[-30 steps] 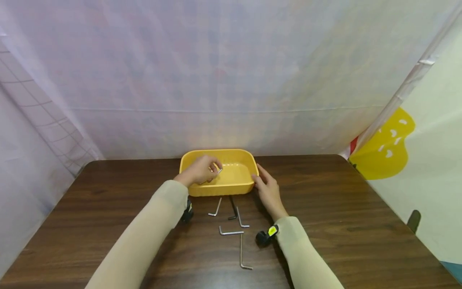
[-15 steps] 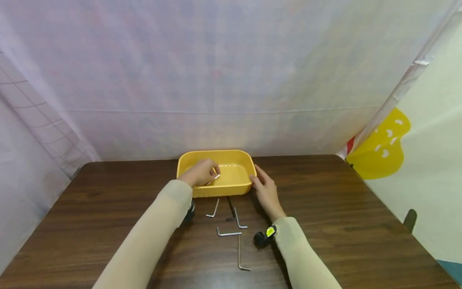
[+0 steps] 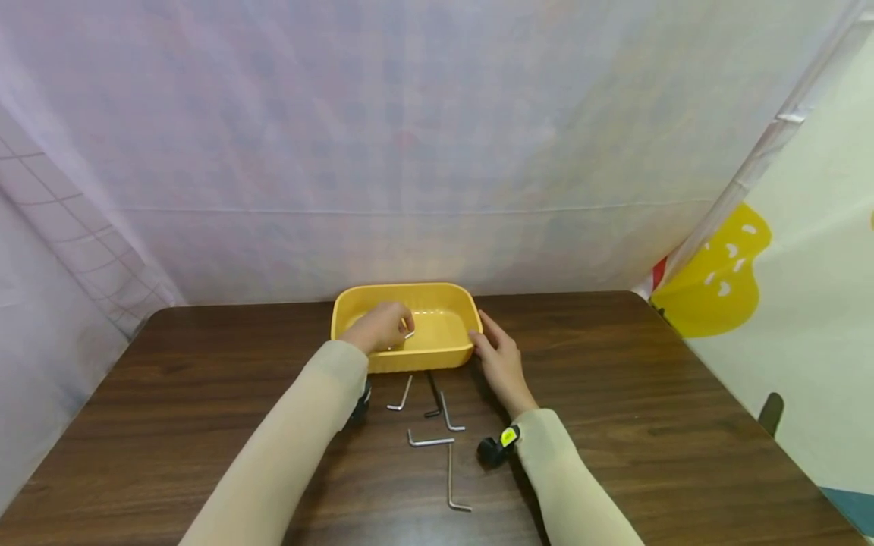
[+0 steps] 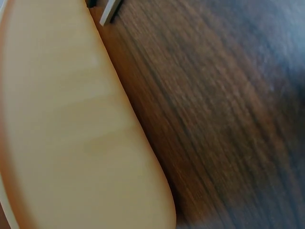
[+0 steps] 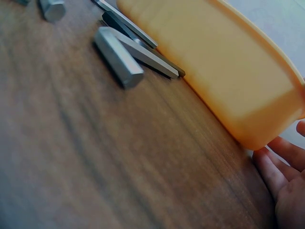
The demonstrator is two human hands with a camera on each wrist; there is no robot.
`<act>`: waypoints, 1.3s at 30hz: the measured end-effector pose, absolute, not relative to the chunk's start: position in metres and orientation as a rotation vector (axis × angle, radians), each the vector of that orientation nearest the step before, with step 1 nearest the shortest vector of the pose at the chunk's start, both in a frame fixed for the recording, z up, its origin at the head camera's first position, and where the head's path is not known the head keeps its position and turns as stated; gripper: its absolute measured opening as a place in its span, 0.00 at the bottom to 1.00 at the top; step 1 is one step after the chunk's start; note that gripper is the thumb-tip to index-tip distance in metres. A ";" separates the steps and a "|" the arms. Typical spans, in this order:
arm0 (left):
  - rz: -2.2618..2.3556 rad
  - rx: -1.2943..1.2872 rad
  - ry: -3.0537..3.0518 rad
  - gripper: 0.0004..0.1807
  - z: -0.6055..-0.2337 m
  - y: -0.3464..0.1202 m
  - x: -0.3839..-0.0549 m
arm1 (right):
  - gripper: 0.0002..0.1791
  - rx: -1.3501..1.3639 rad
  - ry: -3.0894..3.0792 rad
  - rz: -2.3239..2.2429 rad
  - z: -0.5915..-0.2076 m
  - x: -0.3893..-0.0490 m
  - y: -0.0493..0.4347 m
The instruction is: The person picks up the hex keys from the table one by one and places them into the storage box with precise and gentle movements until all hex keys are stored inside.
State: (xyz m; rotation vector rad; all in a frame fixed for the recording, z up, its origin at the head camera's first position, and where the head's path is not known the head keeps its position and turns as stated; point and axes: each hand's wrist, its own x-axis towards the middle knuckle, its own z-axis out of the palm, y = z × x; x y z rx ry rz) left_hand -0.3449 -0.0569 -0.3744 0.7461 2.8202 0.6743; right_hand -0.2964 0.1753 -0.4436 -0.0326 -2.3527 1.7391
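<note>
A yellow plastic bin (image 3: 419, 361) stands at the back of the table. My left hand (image 3: 381, 326) is down inside its left half, pinching a small silver hex key (image 3: 410, 334); most of the key is hidden by the fingers. At the bin's right end my right hand (image 3: 505, 369) grips the wall, thumb at the rim and fingers along the outside. In the right wrist view the fingers (image 5: 271, 174) touch the bin's lower corner. The left wrist view shows only the bin's outer wall (image 4: 86, 129) and the table, not the hand.
In front of the bin lie several hex keys: a short silver one (image 3: 403, 404), a black one (image 3: 434, 398), two silver ones (image 3: 447, 415) (image 3: 430, 442), and a long one (image 3: 450, 478) nearest me. A pale curtain (image 3: 410, 250) hangs behind the brown table (image 3: 614, 425).
My left hand has dipped a little lower into the bin with the hex key. The right hand keeps its hold on the bin's end. The whole head view has shifted slightly.
</note>
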 end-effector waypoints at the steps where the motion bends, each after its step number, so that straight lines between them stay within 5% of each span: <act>1: 0.675 0.730 2.822 0.14 -0.374 -0.057 -0.345 | 0.29 -0.028 -2.350 1.753 -0.444 -0.297 0.174; 12: 0.763 0.733 2.856 0.15 -0.371 -0.061 -0.340 | 0.29 -0.016 -2.359 1.782 -0.440 -0.298 0.168; 28: 0.792 1.523 2.958 0.11 -0.359 -0.077 -0.282 | 0.30 -0.015 -2.375 1.731 -0.442 -0.306 0.173; 39: 0.430 1.684 2.834 0.16 -0.383 -0.087 -0.257 | 0.30 -0.021 -2.372 1.737 -0.444 -0.308 0.174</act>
